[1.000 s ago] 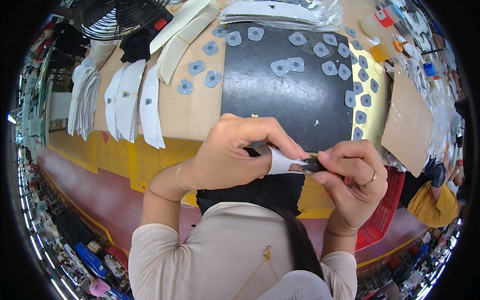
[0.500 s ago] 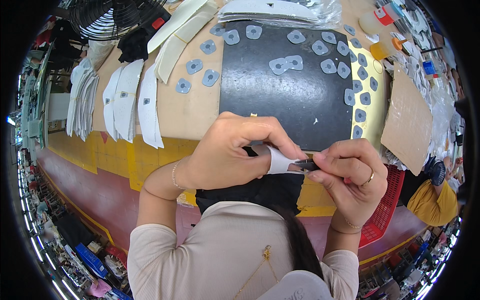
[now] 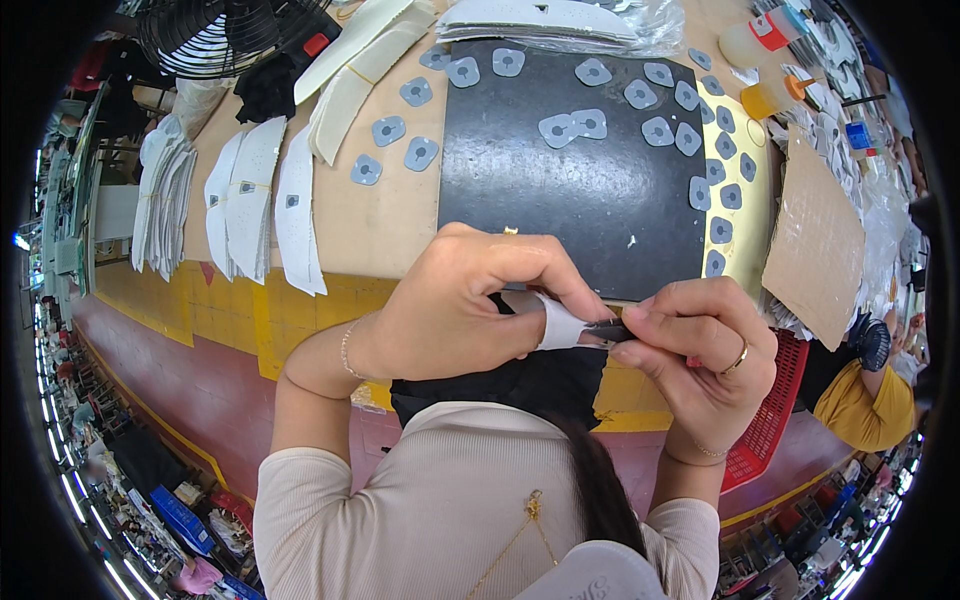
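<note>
L fingers nearly closed, thumb one side, index the other: our left hand (image 3: 460, 305) has a small white piece (image 3: 562, 326) pinched in front of our chest, just off the near edge of the black mat (image 3: 560, 235). R side now, our right hand (image 3: 705, 345): thumb & index tips shut tight on a slim dark tool (image 3: 613, 331), exact kind too small to tell, its tip pointing L & meeting the white piece's R end, right by our L index tip. Other R fingers curled in, gold ring (image 3: 742, 357) on one. Black trousers (image 3: 500, 390) directly below the hands. Out to the mat: grey patches (image 3: 593, 72) w/ dark centres scattered over the far half, two of 'em touching mid-mat; more on the gold strip (image 3: 755, 225) along the R edge & on the tan tabletop (image 3: 390, 235) to the L. Further R, a brown cardboard sheet (image 3: 815, 240), red basket (image 3: 765, 430) below it, orange-capped bottle (image 3: 765, 102) up top. Far side, a white stack (image 3: 540, 28) partly in clear plastic. Over L, curved white pieces (image 3: 252, 205) in banded bundles, long cream strips (image 3: 350, 75) above, black fan (image 3: 225, 45) at the top L corner.
</note>
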